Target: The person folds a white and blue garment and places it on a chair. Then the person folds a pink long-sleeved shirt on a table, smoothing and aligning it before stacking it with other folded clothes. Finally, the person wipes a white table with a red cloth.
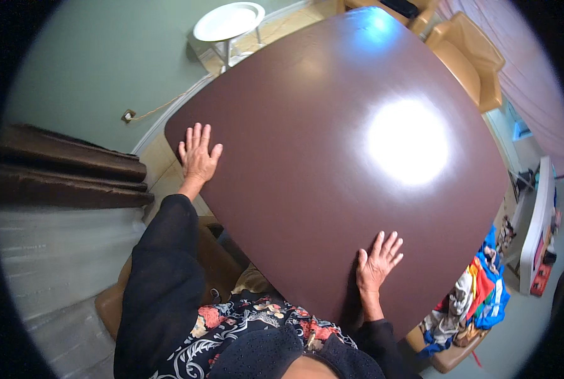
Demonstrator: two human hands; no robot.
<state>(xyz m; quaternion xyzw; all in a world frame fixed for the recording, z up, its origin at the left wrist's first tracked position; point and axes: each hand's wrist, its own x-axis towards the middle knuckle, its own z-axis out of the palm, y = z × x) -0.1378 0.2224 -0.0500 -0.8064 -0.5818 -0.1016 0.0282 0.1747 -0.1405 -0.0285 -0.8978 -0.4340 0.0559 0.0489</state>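
Before me stretches a dark brown tabletop [301, 166] with a smooth, glossy surface and a bright reflection on its right half. My left hand [199, 156] rests palm down near the table's left corner, its fingers spread. Flat on the near right part of the tabletop lies my right hand [376, 267], fingers and thumb apart. Neither hand holds anything. Black sleeves cover both arms.
A round white side table [230, 21] stands beyond the far left edge. Tan armchairs [461, 59] are at the far right. Colourful clothes [480, 293] lie heaped on a seat at the right, near a white table [539, 237]. A brown curtain [73, 170] hangs at the left.
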